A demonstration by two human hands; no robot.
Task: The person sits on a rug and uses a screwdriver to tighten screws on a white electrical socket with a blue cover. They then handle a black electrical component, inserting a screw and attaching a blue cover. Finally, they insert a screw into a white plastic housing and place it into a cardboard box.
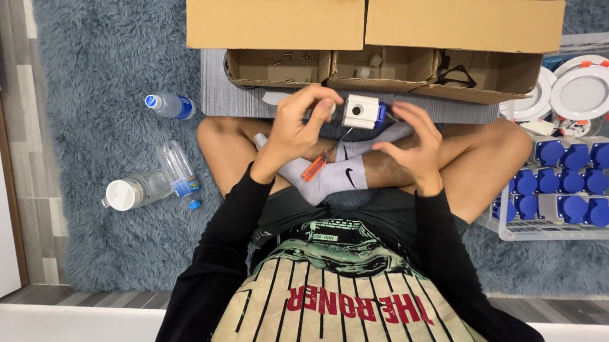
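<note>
Both my hands grip the white-and-blue socket box point(363, 113) over my crossed legs: left hand point(294, 129) clamps one end, right hand point(408, 144) the other; holding it level seems best.

surface: blue-grey shag rug point(99, 42) | on it: plastic bottles point(147, 187), cardboard boxes point(279, 23), wire basket point(564, 232)

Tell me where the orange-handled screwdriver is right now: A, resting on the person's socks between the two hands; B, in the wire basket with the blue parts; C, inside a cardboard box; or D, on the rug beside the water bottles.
A: the screwdriver lies across the grey socks, below the white and blue part held by the left hand and right hand.
</note>
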